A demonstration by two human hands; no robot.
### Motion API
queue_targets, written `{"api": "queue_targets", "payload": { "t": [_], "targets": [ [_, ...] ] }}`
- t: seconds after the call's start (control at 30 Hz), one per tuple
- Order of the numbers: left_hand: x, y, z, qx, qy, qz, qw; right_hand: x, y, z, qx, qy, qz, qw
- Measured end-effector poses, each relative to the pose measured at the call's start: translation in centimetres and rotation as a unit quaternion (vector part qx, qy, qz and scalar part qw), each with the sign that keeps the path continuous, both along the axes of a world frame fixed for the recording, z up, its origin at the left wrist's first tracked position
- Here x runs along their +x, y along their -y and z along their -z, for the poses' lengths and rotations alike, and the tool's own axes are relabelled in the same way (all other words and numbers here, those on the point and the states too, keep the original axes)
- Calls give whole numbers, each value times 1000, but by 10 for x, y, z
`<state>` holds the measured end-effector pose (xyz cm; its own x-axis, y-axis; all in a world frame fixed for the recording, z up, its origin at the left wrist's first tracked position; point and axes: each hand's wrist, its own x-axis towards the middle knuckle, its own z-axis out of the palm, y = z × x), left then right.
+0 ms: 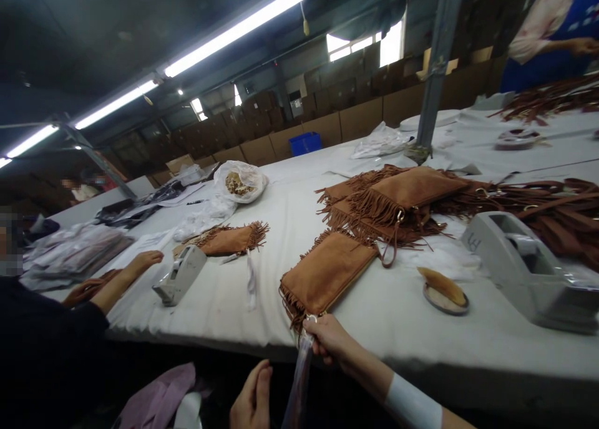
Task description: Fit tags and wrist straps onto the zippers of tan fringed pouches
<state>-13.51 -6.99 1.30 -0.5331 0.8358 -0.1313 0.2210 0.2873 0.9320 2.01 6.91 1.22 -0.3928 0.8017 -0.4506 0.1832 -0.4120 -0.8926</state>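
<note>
A brown fringed suede pouch lies flat near the table's front edge, its zip side facing right. At its near corner my right hand pinches the top of a strip wrapped in clear plastic, beside the zip end. The strip hangs down past the edge; what is inside the wrap is hard to make out. My left hand is low in front of the table, left of the strip and apart from it, fingers extended and holding nothing visible. More fringed pouches are piled behind.
Tape dispensers stand on the right and left. A tape roll lies on the white table cover. Another pouch sits left, near a co-worker's hand. A metal post rises at the back.
</note>
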Motion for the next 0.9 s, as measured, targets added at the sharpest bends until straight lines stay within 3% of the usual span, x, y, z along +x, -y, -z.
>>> {"api": "queue_targets", "payload": {
  "t": [0.1, 0.17, 0.27, 0.37, 0.53, 0.77, 0.83, 0.9],
  "targets": [
    [32, -40, -13, 16, 104, 134, 985, 3, 1, -1, 3, -11, -4, 1000],
    [52, -59, -13, 7, 147, 149, 978, 6, 3, -1, 8, -20, -6, 1000],
    [63, -68, -1, -44, 191, 120, 973, 9, 6, 2, 17, -33, -8, 999],
    [56, -64, 10, -78, 260, 120, 955, 7, 10, 5, 25, -44, -14, 999],
    [52, -55, 13, -56, 352, 109, 928, 3, 10, 10, 29, -41, -26, 998],
    [61, -60, 14, -10, 294, 36, 955, 4, 17, 12, 13, 2, -20, 1000],
    [58, -56, 15, -25, 274, 28, 961, 21, 19, 4, 14, 13, -7, 1000],
    [54, -50, 16, -38, 249, 21, 968, 58, 17, -11, 87, 32, 44, 995]
  ]
}}
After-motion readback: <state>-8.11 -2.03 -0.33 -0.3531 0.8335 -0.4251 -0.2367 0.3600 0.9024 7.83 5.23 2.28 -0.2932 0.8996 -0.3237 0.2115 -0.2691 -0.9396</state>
